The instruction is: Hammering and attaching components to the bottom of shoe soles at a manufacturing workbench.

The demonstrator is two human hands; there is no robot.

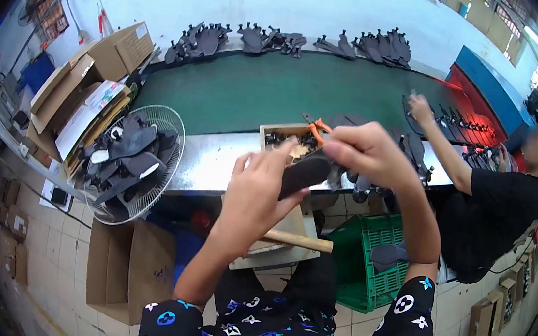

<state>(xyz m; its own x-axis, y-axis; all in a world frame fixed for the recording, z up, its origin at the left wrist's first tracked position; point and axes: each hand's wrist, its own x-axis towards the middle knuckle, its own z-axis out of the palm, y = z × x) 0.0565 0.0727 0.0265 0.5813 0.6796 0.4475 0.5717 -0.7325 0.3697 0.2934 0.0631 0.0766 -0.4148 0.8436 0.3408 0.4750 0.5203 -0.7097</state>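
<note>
My left hand (254,196) is wrapped around a dark shoe sole (306,174), which it holds tilted above the front edge of the bench. My right hand (375,154) is closed in a pinch near the sole's far end; what its fingers grip is hidden. Close to those fingertips are orange-handled pliers (318,128), and I cannot tell whether they touch the hand. Behind the sole, a shallow wooden box (265,130) holds small dark parts and something pale. Below my hands, a wooden-handled tool (297,239) lies across a small stand.
A green conveyor belt (244,90) carries grey soles (205,40) along its far edge. To the left are a white wire basket (175,151) of soles and cardboard boxes (107,52). A green crate (368,283) stands low right, beside a co-worker (494,211) reaching over the belt.
</note>
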